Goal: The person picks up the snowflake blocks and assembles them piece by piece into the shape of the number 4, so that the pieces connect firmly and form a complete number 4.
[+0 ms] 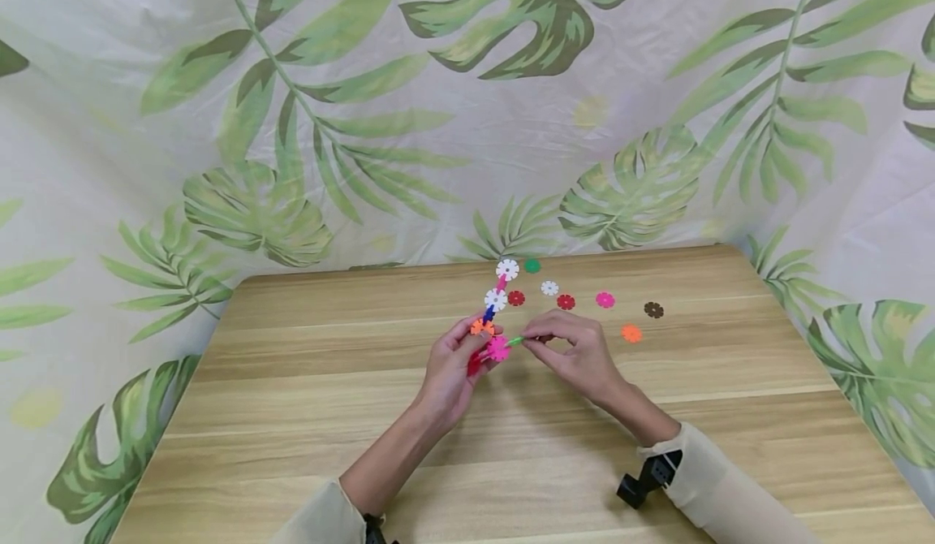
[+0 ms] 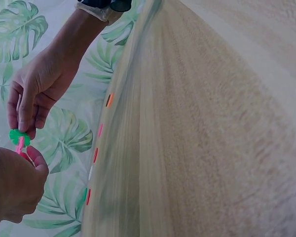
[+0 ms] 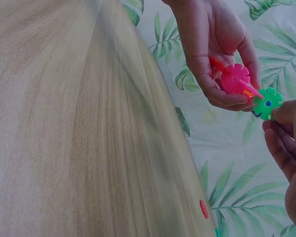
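From the head view, a person sat or stood at a pale wood-grain desk [image 1: 307,414], both hands raised above it. The left hand [image 1: 447,365] held a chain of notched plastic discs [image 1: 496,300], its grip curled round the near end, where red, pink and orange pieces showed; blue, white, pink and white ones stretched away from it. The right hand [image 1: 577,349] pinched a bright green notched plastic disc [image 1: 515,340] between thumb and fingers, right beside the pink piece. Farther back on the desk lay loose flat discs: a darker green one [image 1: 532,265], a white one [image 1: 549,287], two red ones [image 1: 566,302], a pink one [image 1: 605,300], a brown one [image 1: 653,309] and an orange one [image 1: 631,333]. A pale cloth printed with green leaves [image 1: 511,162] hung behind and beside the desk.

In the left wrist view, the bright green disc met a pink piece between the two hands; loose discs lined the desk's side.

In the right wrist view, a pink edge touched the bright green disc; I couldn't tell how deeply they were slotted.
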Demonstrator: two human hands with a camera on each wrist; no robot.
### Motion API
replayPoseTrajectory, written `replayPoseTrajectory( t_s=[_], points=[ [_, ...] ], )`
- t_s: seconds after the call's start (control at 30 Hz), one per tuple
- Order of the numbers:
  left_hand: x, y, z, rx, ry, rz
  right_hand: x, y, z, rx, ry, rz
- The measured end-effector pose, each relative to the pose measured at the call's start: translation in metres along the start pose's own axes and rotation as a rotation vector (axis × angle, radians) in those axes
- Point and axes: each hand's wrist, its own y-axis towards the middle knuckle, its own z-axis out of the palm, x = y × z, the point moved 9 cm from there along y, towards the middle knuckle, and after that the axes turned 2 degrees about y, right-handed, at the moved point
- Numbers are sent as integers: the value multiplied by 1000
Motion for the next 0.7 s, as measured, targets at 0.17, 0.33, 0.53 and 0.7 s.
replayPoseTrajectory(
  t_s=[0.17,0.33,0.53,0.7],
  points=[
    [3,1,0,-19,-10,-12,-1,0,0,7,2,19],
    [3,1,1,-11,-3,-6,-1,-1,0,5,-1,17],
    [3,0,0,-12,9,-11,-2,-1,0,4,14,7],
    [3,0,1,-4,8,-3,-2,-1,0,3,15,-5]
  ],
)
